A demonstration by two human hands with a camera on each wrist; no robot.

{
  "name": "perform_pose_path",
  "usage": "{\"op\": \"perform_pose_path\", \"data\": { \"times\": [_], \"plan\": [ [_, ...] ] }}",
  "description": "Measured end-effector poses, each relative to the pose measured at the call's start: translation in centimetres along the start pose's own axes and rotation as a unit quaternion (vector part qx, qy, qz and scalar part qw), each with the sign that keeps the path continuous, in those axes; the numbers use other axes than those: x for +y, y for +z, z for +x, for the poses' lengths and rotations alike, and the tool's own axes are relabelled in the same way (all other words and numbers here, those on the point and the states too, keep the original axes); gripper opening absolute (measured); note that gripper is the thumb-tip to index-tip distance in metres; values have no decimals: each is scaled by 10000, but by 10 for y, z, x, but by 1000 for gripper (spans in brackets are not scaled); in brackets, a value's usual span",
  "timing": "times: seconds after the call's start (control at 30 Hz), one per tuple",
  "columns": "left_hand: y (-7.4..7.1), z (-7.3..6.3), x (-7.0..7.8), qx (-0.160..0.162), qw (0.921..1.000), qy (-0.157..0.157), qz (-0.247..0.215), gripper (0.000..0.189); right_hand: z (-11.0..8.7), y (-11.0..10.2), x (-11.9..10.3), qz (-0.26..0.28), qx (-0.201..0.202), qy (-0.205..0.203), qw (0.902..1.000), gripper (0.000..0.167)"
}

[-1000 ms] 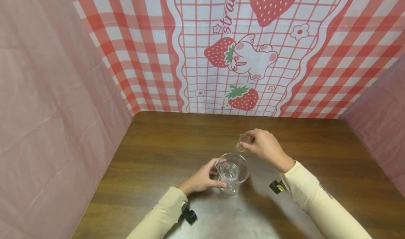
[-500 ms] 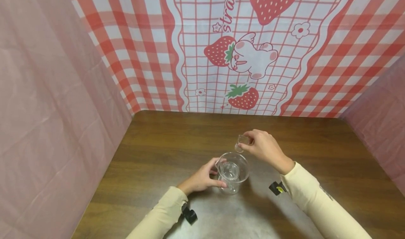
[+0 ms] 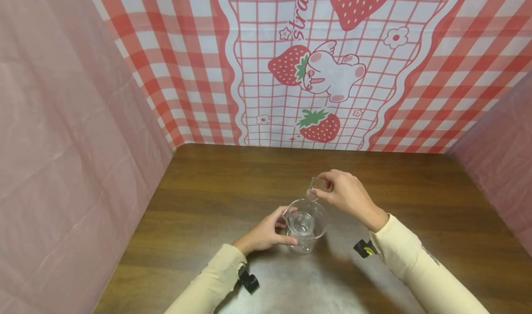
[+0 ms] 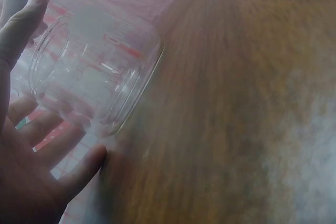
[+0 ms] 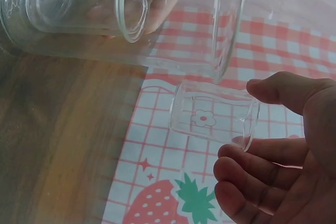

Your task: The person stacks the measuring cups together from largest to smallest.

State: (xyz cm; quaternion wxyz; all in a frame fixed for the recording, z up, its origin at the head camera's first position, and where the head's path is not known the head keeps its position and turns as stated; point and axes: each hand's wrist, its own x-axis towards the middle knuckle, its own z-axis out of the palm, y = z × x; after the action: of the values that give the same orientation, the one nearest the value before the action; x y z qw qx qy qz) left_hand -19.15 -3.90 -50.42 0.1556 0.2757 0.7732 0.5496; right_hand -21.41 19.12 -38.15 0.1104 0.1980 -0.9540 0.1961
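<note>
A large clear glass beaker (image 3: 319, 221) with a pouring spout stands on the wooden table, with a smaller glass vessel (image 3: 301, 223) inside it. My left hand (image 3: 266, 233) holds the beaker's left side, thumb on the near side and fingers round the far side. In the left wrist view, red and white print shows on the beaker glass (image 4: 123, 51). My right hand (image 3: 349, 191) pinches a small glass beaker (image 3: 317, 185) by its upper end, just behind the large beaker's rim. In the right wrist view this small beaker (image 5: 210, 114) looks see-through, with the cloth pattern visible through it.
The brown wooden table (image 3: 199, 198) reaches back to a red-and-white checked cloth (image 3: 199, 74) with strawberry prints. Pink curtains (image 3: 75, 143) hang at both sides. A black wrist camera (image 3: 249, 281) sits below the left sleeve, another camera (image 3: 364, 248) by the right sleeve.
My right hand has brought the small beaker slightly left, closer to the large beaker's rim. My left hand and the large beaker have stayed in place.
</note>
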Motion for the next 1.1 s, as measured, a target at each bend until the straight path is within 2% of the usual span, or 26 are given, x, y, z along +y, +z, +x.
{"op": "perform_pose_path", "data": {
  "times": [0.63,1.1],
  "plan": [
    [0,0,0,-22,10000,10,-48,80,-3,-12,-10,9,392,-299,9988,29],
    [0,0,-1,-2,10000,36,-52,78,-8,-20,-21,192,414,-403,9981,29]
  ]
}}
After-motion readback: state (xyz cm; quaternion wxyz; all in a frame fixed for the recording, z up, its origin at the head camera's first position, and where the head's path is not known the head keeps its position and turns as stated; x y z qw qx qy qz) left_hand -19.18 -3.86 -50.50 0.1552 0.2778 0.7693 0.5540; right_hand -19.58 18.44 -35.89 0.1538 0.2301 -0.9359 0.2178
